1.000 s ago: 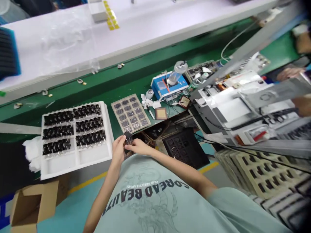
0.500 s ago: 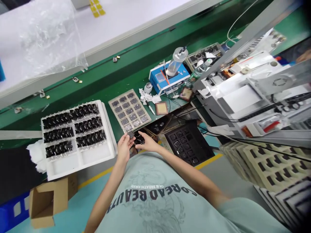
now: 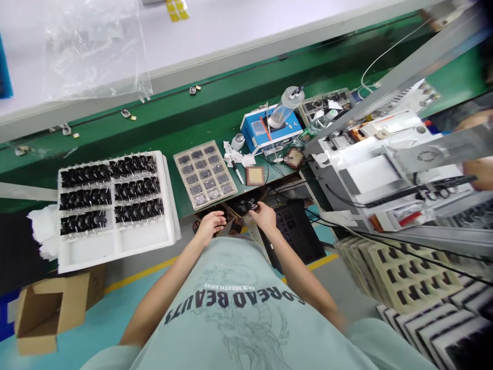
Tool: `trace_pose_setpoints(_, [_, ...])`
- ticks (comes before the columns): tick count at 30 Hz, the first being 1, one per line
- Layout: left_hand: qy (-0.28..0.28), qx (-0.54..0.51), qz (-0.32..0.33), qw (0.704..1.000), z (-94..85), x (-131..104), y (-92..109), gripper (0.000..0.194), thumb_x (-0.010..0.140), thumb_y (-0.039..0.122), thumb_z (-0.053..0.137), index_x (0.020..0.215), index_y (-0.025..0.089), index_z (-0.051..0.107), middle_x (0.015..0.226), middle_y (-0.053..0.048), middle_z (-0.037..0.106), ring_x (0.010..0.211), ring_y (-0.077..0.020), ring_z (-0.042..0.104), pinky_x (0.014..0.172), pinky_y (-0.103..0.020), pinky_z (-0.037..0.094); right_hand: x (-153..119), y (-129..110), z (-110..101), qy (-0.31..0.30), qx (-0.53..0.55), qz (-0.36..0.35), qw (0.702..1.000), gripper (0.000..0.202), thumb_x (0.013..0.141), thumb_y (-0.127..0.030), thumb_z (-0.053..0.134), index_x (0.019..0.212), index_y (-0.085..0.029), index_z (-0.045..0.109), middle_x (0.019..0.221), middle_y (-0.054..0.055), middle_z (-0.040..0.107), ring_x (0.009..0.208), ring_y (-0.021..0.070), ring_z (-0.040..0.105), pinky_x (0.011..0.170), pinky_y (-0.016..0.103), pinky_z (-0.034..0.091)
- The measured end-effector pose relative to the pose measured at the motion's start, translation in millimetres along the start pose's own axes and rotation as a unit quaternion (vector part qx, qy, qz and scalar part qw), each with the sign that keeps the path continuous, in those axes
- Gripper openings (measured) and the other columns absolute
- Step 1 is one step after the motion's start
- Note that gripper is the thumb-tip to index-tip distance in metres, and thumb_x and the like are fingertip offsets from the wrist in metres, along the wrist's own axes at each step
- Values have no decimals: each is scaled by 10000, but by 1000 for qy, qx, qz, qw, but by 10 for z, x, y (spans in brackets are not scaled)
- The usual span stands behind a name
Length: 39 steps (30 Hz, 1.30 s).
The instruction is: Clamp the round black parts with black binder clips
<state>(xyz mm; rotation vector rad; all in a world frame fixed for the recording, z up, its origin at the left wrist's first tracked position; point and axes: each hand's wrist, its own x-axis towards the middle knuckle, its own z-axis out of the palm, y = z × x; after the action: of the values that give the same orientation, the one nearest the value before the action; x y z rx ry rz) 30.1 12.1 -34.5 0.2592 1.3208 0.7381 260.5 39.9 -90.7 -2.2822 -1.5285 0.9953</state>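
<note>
My left hand [image 3: 211, 226] hovers just off the front edge of the green bench, below a clear plastic tray [image 3: 184, 172] whose pockets hold dark squarish parts. Its fingers are loosely curved and apart, and nothing shows in them. To its right, my right hand [image 3: 265, 218] is over a dark bin [image 3: 243, 203] of small parts under the bench edge. Thumb and forefinger pinch a tiny shiny piece [image 3: 253, 207], too small to name. A black tray [image 3: 296, 231] with square pockets lies beneath and beyond my right hand.
On the left, a white tray [image 3: 144, 237] holds rows of black parts. A blue box [image 3: 256, 134] with a clear cylinder [image 3: 283, 110], a bottle [image 3: 318, 126] and a beige pad [image 3: 254, 176] stand along the bench. A grey machine [image 3: 365, 174] and stacked trays [image 3: 416, 277] are at right; an open carton [image 3: 73, 308] sits lower left.
The round dark disc that my left hand held is out of its fingers and no longer visible. My right hand has moved right, away from my left, to the dark bin and pinches a tiny piece.
</note>
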Motion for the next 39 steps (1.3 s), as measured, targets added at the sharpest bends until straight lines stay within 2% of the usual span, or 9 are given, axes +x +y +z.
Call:
trace_pose_setpoints(3, [32, -26, 27, 999, -198, -63, 22, 238, 672, 125, 634, 904, 158, 673, 701, -15, 671, 645, -126, 638, 652, -242, 488, 171, 52, -119, 28, -67, -34, 997, 435, 796, -295, 683, 1197, -125, 675, 1026, 142, 743, 1015, 285, 694, 932, 373, 503])
trace_pose_setpoints(7, [46, -41, 22, 998, -376, -186, 24, 247, 742, 222, 682, 979, 154, 685, 861, -75, 725, 766, -158, 686, 679, -253, 513, 232, -160, -42, 10, -7, -95, 995, 554, 773, -332, 672, 1271, -92, 635, 1036, 125, 720, 855, 219, 696, 877, 326, 527])
trace_pose_setpoints(10, [55, -43, 45, 997, -502, -293, 16, 242, 769, 287, 710, 972, 156, 697, 912, -91, 729, 788, -155, 682, 679, -243, 509, 267, -553, 148, -32, 4, -157, 987, 556, 771, -355, 664, 1269, -111, 640, 1058, 110, 705, 804, 195, 687, 863, 310, 528])
trace_pose_setpoints(14, [87, -47, 86, 991, -762, -436, -22, 253, 765, 361, 742, 928, 171, 707, 913, -83, 727, 796, -155, 669, 672, -232, 494, 321, -1232, 460, -96, -104, -214, 966, 511, 762, -353, 701, 1225, -141, 653, 1032, 97, 724, 929, 237, 683, 859, 302, 508])
trace_pose_setpoints(18, [120, -78, 101, 985, -1078, -570, -133, 313, 725, 419, 777, 905, 168, 722, 876, -81, 725, 781, -157, 661, 671, -235, 488, 308, -1807, 768, -220, -262, -205, 917, 333, 770, -347, 691, 1007, -113, 718, 908, 121, 743, 888, 253, 696, 748, 264, 495])
trace_pose_setpoints(22, [147, -126, 102, 976, -1359, -651, -267, 350, 677, 433, 807, 894, 169, 734, 863, -81, 731, 765, -160, 660, 667, -240, 489, 274, -2114, 991, -293, -356, -173, 870, 331, 756, -371, 678, 919, -89, 737, 790, 134, 733, 793, 242, 703, 658, 248, 489])
trace_pose_setpoints(29, [156, -155, 90, 971, -1681, -630, -348, 359, 650, 465, 811, 844, 175, 727, 845, -76, 732, 753, -164, 659, 666, -249, 492, 284, -2234, 1242, -298, -412, -142, 849, 303, 751, -341, 686, 857, -62, 742, 721, 146, 722, 755, 248, 708, 671, 258, 510])
trace_pose_setpoints(34, [147, -123, 98, 977, -1799, -607, -263, 345, 664, 462, 799, 849, 181, 721, 841, -71, 721, 765, -167, 653, 658, -247, 471, 129, -2127, 1330, -182, -386, -165, 889, 385, 815, -381, 688, 995, -44, 731, 990, 219, 738, 957, 282, 709, 795, 278, 517])
trace_pose_setpoints(39, [154, -68, 105, 980, -1877, -570, -238, 280, 717, 420, 759, 873, 191, 716, 852, -66, 718, 804, -184, 652, 697, -258, 464, -92, -1813, 1239, -135, -296, -170, 930, 354, 937, -380, 588, 1059, -78, 725, 1002, 190, 748, 1018, 280, 703, 892, 311, 503])
